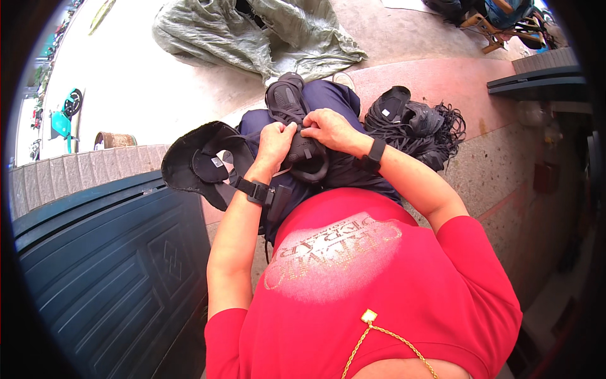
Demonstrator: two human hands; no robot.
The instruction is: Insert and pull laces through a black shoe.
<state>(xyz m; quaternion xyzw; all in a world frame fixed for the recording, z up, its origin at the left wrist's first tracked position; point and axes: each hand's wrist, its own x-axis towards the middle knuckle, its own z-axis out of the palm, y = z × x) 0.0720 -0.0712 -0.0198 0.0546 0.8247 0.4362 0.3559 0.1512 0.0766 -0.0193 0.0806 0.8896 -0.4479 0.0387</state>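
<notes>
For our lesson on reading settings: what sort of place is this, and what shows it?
Probably a building's doorway opening onto a yard or street: a blue panelled door at the left, bright pale ground beyond it, and a teal two-wheeler outside.

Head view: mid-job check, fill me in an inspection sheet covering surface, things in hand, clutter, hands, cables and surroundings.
Surface: lap in dark blue fabric trousers.
Things in hand: black lace-up shoe, on the lap.
Clutter: tangled pile of black shoes and laces to the person's right; black curved piece with a white label to the left; crumpled grey-green cloth beyond the knees.
Hands: fingers of the left hand and right hand pinch at the shoe; exact part too small to tell.
Cables: nothing seen that is clearly a cable.
Surroundings: dark blue panelled door, brown round container, turquoise two-wheeler, all left.
</notes>
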